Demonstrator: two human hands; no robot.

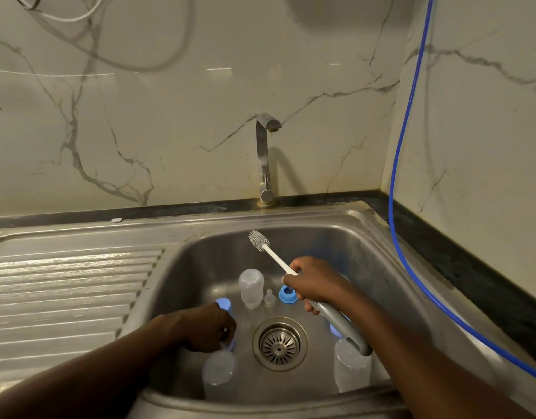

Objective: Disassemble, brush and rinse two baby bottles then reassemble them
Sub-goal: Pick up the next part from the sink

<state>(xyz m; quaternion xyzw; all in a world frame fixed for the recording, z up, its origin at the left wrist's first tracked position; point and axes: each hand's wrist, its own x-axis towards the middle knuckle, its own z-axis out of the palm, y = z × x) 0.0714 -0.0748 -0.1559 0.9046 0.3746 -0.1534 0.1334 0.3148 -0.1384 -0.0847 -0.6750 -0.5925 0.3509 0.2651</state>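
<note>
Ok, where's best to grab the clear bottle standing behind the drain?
Wrap round the straight side wall of the clear bottle, coming from its left. It stands upright with a rounded, smooth top that offers little to pinch, and the nipple stands close on its right, so that side looks crowded.

Marble-look wall [170, 131] w/ steel tap [262, 155], dark counter [460, 261], blue hose [407, 116] at rt.
</note>
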